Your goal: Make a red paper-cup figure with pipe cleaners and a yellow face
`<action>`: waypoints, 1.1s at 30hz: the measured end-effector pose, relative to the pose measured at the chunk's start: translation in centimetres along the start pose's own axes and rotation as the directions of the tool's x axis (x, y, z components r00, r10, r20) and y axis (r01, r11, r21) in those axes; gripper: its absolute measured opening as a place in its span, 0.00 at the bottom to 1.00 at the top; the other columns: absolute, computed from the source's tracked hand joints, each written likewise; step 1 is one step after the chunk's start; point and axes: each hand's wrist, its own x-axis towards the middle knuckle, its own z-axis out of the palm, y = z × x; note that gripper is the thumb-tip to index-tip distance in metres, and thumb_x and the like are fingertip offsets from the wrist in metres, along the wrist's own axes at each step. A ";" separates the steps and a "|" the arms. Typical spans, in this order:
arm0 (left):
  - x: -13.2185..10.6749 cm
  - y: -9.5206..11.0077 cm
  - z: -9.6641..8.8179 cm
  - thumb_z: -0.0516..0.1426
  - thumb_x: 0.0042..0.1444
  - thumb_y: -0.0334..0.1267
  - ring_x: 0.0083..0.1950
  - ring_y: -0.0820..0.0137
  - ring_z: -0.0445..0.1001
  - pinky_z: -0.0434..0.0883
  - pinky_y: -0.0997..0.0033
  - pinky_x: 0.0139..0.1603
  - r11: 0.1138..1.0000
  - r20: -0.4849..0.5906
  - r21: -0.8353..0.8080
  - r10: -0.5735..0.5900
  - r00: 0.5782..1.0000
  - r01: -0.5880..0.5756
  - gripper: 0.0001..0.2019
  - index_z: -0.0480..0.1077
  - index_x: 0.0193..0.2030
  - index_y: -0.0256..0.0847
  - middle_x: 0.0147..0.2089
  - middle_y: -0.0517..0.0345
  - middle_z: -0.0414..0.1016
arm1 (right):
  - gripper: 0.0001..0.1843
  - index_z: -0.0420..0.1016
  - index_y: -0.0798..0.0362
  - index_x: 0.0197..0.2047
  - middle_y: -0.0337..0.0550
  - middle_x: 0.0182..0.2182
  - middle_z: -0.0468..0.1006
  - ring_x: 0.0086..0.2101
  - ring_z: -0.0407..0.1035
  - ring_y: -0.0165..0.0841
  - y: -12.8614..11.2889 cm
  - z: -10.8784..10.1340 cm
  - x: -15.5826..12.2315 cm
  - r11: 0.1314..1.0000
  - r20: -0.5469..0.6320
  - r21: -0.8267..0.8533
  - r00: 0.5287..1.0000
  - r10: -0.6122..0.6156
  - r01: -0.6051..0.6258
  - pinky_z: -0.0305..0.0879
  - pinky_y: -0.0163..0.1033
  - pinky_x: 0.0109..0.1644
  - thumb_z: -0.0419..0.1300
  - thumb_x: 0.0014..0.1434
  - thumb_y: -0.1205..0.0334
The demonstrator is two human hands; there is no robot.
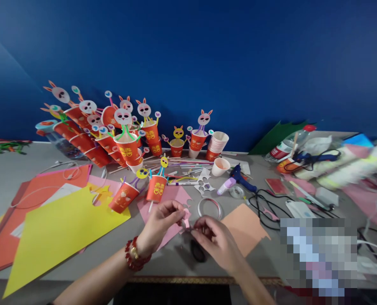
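My left hand point(163, 223), with a red bead bracelet at the wrist, pinches a small pink paper cutout point(186, 217) between thumb and fingertips. Close beside it, my right hand point(218, 242) has its fingers drawn together at the cutout's lower end; what they grip is too small to make out. Below the hands lies a dark loop point(197, 250), possibly a scissors handle. A pink paper sheet point(167, 201) with bitten-out edges lies under the left hand. Just beyond stand two red paper cups, one upright point(157, 189) and one tilted point(124, 197), with yellow animal faces.
Several red cups with rabbit faces point(123, 116) crowd the back left. Yellow sheets point(64, 228) cover the left side. Rightward are an orange sheet point(244, 226), a tape roll point(209, 208), a glue gun point(242, 178), a glue stick point(226, 185) and black cables point(255, 207).
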 end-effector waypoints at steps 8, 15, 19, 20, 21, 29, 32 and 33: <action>0.0 -0.4 0.4 0.68 0.51 0.43 0.27 0.74 0.72 0.69 0.74 0.31 0.997 -0.012 0.062 0.035 0.999 -0.034 0.13 0.73 0.32 0.37 0.26 0.61 0.74 | 0.14 0.70 0.52 0.36 0.36 0.26 0.70 0.24 0.62 0.27 -1.3 1.9 2.5 0.915 -0.075 0.398 0.997 -0.032 0.059 0.59 0.31 0.26 0.58 0.65 0.50; -0.1 -0.8 -0.1 0.67 0.52 0.45 0.28 0.74 0.71 0.68 0.73 0.32 0.998 0.006 0.069 0.007 1.000 -0.008 0.14 0.72 0.31 0.37 0.27 0.60 0.73 | 0.12 0.68 0.51 0.33 0.34 0.24 0.67 0.22 0.61 0.27 -1.0 2.0 2.8 0.893 -0.055 0.449 0.998 0.033 -0.005 0.58 0.31 0.25 0.59 0.61 0.52; 0.3 -1.0 -0.7 0.62 0.59 0.47 0.29 0.73 0.71 0.69 0.72 0.34 0.997 0.086 0.063 -0.041 0.995 0.036 0.14 0.72 0.32 0.36 0.29 0.58 0.73 | 0.13 0.67 0.52 0.33 0.32 0.22 0.66 0.21 0.59 0.26 -0.4 2.0 3.4 0.868 -0.018 0.496 0.998 0.054 -0.038 0.57 0.30 0.24 0.59 0.60 0.51; 0.4 -1.0 -0.9 0.62 0.58 0.47 0.29 0.73 0.71 0.69 0.72 0.34 0.995 0.096 0.095 -0.040 0.995 0.031 0.14 0.72 0.32 0.36 0.28 0.59 0.73 | 0.13 0.67 0.52 0.33 0.33 0.22 0.67 0.21 0.60 0.26 -0.2 2.0 3.5 0.870 -0.014 0.493 0.999 0.048 -0.035 0.57 0.30 0.24 0.59 0.61 0.51; 0.6 -1.1 -1.0 0.63 0.57 0.47 0.29 0.72 0.71 0.69 0.72 0.33 0.991 0.102 0.131 -0.034 0.994 0.021 0.14 0.71 0.32 0.37 0.28 0.60 0.72 | 0.14 0.67 0.52 0.32 0.33 0.22 0.67 0.21 0.60 0.26 -0.1 2.0 3.6 0.873 -0.014 0.487 0.999 0.043 -0.031 0.57 0.30 0.24 0.59 0.61 0.50; 1.3 -1.6 -1.0 0.65 0.54 0.49 0.28 0.71 0.73 0.68 0.73 0.30 0.977 0.082 0.214 -0.004 0.997 -0.013 0.16 0.68 0.31 0.39 0.27 0.62 0.72 | 0.17 0.67 0.51 0.31 0.33 0.21 0.68 0.21 0.61 0.27 0.3 2.3 3.8 0.901 -0.048 0.433 0.998 0.030 -0.007 0.58 0.31 0.24 0.60 0.62 0.48; 1.4 -1.8 -1.0 0.66 0.52 0.47 0.28 0.72 0.73 0.68 0.73 0.30 0.980 0.079 0.197 -0.018 0.997 0.002 0.15 0.69 0.30 0.38 0.26 0.62 0.72 | 0.16 0.66 0.51 0.31 0.33 0.22 0.68 0.22 0.62 0.27 0.4 2.4 3.8 0.907 -0.057 0.420 0.998 0.016 0.009 0.58 0.31 0.25 0.60 0.62 0.48; 1.4 -1.8 -1.0 0.66 0.52 0.47 0.28 0.72 0.73 0.68 0.73 0.30 0.984 0.081 0.180 -0.028 0.996 0.013 0.15 0.69 0.30 0.38 0.26 0.62 0.72 | 0.16 0.66 0.51 0.31 0.33 0.22 0.68 0.22 0.62 0.27 0.4 2.4 3.8 0.907 -0.061 0.420 0.998 0.014 0.013 0.58 0.31 0.25 0.60 0.62 0.48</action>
